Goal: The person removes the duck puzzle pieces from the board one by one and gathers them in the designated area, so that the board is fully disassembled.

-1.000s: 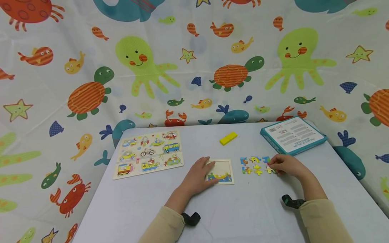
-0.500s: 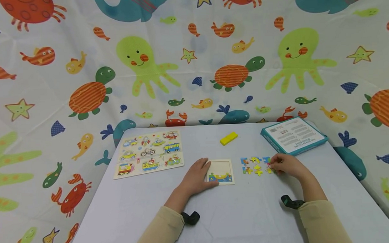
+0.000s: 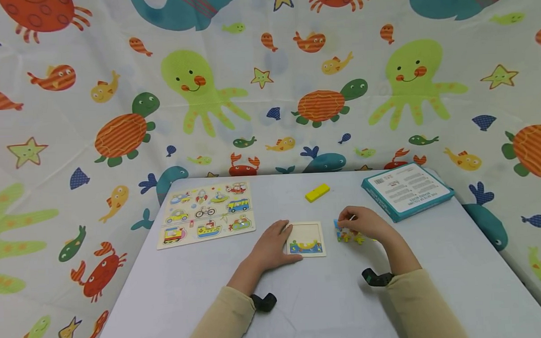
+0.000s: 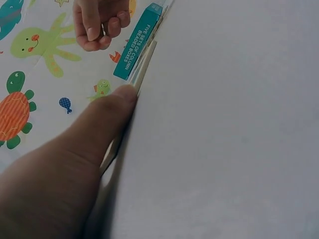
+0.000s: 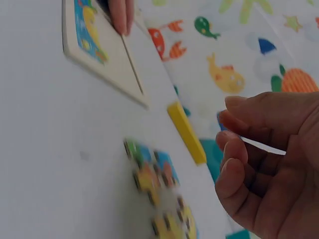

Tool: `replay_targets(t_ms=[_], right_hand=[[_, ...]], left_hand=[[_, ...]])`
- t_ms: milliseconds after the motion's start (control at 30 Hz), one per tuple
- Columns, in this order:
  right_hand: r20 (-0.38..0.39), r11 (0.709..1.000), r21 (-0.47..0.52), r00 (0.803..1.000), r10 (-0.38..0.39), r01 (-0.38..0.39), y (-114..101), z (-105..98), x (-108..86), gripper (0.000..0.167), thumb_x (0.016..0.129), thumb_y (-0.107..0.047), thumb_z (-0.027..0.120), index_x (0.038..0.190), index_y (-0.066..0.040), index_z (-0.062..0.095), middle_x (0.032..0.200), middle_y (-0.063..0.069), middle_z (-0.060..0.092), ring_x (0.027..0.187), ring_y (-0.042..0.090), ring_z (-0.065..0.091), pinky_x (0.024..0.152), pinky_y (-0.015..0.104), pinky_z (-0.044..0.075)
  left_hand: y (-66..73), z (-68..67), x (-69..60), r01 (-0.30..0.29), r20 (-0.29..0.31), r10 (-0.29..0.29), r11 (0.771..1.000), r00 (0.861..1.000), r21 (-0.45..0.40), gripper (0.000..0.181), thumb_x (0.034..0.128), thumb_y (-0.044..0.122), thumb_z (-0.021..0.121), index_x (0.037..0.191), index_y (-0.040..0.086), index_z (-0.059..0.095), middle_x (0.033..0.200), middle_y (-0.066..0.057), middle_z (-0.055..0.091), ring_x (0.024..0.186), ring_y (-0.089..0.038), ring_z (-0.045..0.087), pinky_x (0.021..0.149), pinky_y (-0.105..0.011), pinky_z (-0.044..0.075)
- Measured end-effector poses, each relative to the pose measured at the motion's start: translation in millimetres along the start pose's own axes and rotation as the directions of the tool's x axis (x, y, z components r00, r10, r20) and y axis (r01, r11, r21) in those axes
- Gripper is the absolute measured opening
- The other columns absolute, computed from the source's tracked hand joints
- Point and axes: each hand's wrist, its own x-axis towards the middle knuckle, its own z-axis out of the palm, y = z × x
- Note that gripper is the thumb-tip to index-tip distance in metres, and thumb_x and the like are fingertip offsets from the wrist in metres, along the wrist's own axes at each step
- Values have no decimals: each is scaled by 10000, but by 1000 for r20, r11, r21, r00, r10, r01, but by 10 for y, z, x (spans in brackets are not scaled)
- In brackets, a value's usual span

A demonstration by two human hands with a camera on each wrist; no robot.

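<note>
My left hand (image 3: 270,246) holds a small wooden puzzle board (image 3: 306,228) at its left side, thumb along the near edge and fingers at the far left corner. Joined pieces with blue and yellow printing fill the board's lower strip; bare wood shows above. My right hand (image 3: 364,223) is raised over the loose jigsaw pieces (image 3: 344,236) to the right of the board. Its thumb and index finger pinch a jigsaw piece, mostly hidden; a small blue bit shows at the fingertips in the right wrist view. The hand also covers some loose pieces in the head view.
A larger wooden puzzle board with vehicle pictures (image 3: 205,213) lies at the left of the white table (image 3: 320,306). Behind the small board is a yellow block (image 3: 317,192). A teal and white box (image 3: 407,190) lies at the back right, before a sea-animal curtain (image 3: 267,89).
My right hand has moved left from the right-hand end of the loose pieces and now hovers over them, nearer the board. My left hand stays at the board, almost still.
</note>
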Motion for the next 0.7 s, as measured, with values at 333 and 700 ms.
replay_targets(t_ms=[333,700], right_hand=[[95,997,-3,992,-77,78,-457,369,171,87,945,-242,667,1003,-178,661,914,33,610,681,193,563,597,282,477],[159,984,-19,972,-173,178,-648,768,281,126,917,-258,690,1011,-179,663,868,-11,610,682,160,572,620,279,491]], left_hand=[[4,16,4,15,-15,-15,1000,1000,-9,1003,796,760,603,1529,115,376,1591,-49,332,1473,-250,316,1211,-415,304],[-22,54,20,25,-16,-25,1000,1000,-7,1052,788,791,576,1544,101,336,1591,-47,333,1479,-235,308,1220,-408,289]])
